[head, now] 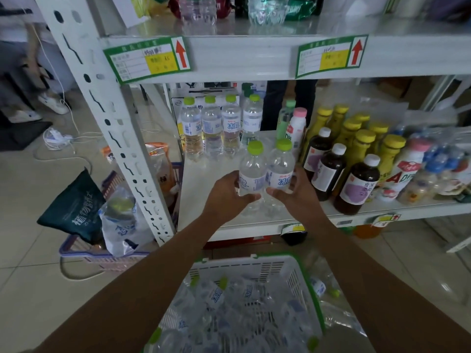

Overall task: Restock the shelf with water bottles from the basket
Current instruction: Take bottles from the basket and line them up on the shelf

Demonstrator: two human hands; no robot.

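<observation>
Mid-frame, two water btls w/ lime-green caps stand upright, touching side by side: the left btl (252, 170) and the right btl (280, 165). They're over the front part of the middle shelf (201, 200), bases down at its surface; can't tell if they rest on it. L hand (225, 200) grips the left btl low down, fingers curled round its far side, thumb across the near side. R hand (295, 194) holds the right btl the same way, & the two thumb tips nearly meet.

Behind them, centre of frame, a back row of four btls (211, 126) w/ the same green caps lines the rear of that shelf. To the right stand dark juice btls (356, 186) w/ white caps, yellow-capped btls (362, 143) behind those.

Bottom centre, under the forearms, sits the white basket (254, 261) w/ green rim, w/ loose water btls (216, 296) lying jumbled inside. Lower left, a purple basket (84, 254) on the floor holds a dark green bag (74, 202). Upper frame: price tags (147, 59) w/ red arrows on the top shelf's edge.
</observation>
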